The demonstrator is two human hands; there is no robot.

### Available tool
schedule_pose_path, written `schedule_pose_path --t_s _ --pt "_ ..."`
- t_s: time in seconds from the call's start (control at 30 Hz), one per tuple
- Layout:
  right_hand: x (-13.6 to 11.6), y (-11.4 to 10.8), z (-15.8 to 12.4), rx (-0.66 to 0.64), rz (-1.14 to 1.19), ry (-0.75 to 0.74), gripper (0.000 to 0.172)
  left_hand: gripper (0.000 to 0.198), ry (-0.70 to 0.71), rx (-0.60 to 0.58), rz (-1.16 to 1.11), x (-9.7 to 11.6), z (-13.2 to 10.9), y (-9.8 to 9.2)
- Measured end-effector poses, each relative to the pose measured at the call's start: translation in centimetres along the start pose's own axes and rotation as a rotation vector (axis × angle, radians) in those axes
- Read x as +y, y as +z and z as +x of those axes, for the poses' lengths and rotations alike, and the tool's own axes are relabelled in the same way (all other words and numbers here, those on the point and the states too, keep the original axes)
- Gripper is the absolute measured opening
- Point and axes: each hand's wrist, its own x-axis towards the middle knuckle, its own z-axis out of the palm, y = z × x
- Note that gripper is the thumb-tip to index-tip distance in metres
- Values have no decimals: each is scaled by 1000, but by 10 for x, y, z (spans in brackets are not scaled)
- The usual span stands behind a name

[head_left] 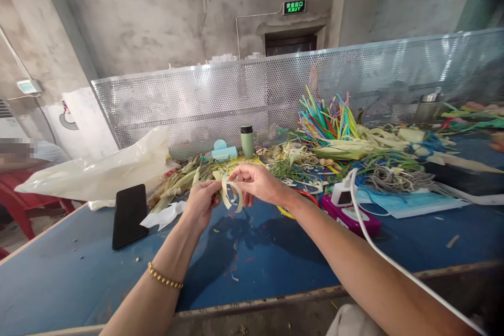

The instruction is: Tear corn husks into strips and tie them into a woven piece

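My left hand (202, 200) is closed in a pinch on a pale curled strip (226, 194), which looks like corn husk. From the other side my right hand (258, 184) pinches the same strip, whose loops curl between the two hands above the blue table (244, 278). Fingertips partly hide where it is gripped. A crumpled white piece of paper (163, 216) lies by my left hand, with a black phone (129, 216) further left. Behind my hands are dried husks (177, 184) and a green bottle (247, 143) with a black lid.
Colourful stems (326, 121), more husks (350, 147) and bundled cords (389, 181) crowd the back right. A purple power strip (354, 218) carries a white cable (368, 236) running past my right forearm. A perforated metal screen (216, 102) edges the back; a plastic bag (106, 168) lies left.
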Motion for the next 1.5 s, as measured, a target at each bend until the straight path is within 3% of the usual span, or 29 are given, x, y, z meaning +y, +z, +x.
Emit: schedule_pose_path --t_s 0.33,0.53,0.67,0.73,0.8,0.9,1.0,1.13,1.23,1.33,1.4,1.5 --pt "-2 5 -1 87 -428 -284 22 22 -3 -54 96 -1 -3 2" --pt "0 -2 2 351 -595 -110 35 23 79 50 275 -1 -6 5" --pt "-4 -7 2 312 -529 -59 26 24 67 80 259 -1 -4 2" --pt "-12 -8 -1 259 -398 -95 21 24 54 92 216 -2 -1 -1" --pt "-24 -8 -5 227 -250 -159 26 23 38 112 165 -3 1 -2" --pt "-40 -6 -13 399 -178 -271 37 23 26 124 127 -3 3 -4" --pt "-42 1 -15 545 -399 -339 35 27 36 96 126 -3 2 -3" --pt "-24 10 -6 448 -751 -285 29 30 64 -40 95 -1 -4 1" --pt "-8 9 0 337 -831 -166 22 24 68 -193 40 2 -9 6" --pt "1 6 4 332 -821 -119 15 20 44 -295 -13 4 -13 9" --pt "3 5 5 352 -757 -123 16 22 80 -303 26 4 -13 10" --pt "5 6 8 373 -644 -159 20 21 216 -225 226 -2 -9 8"
